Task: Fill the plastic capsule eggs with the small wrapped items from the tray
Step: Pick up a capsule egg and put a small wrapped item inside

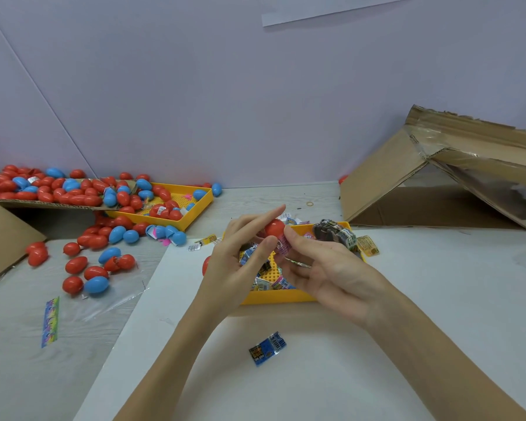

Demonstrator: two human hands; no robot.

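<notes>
Pinching a red egg in the left hand, right hand feeding a packet; crumpled wrapping could jam closure.

- Pale lilac wall behind, meeting a side wall at the left corner.
- Whitewashed wood-grain table runs to the back wall.
- White sheet, perhaps board, covers the near edge.
- Light even, soft.
</notes>
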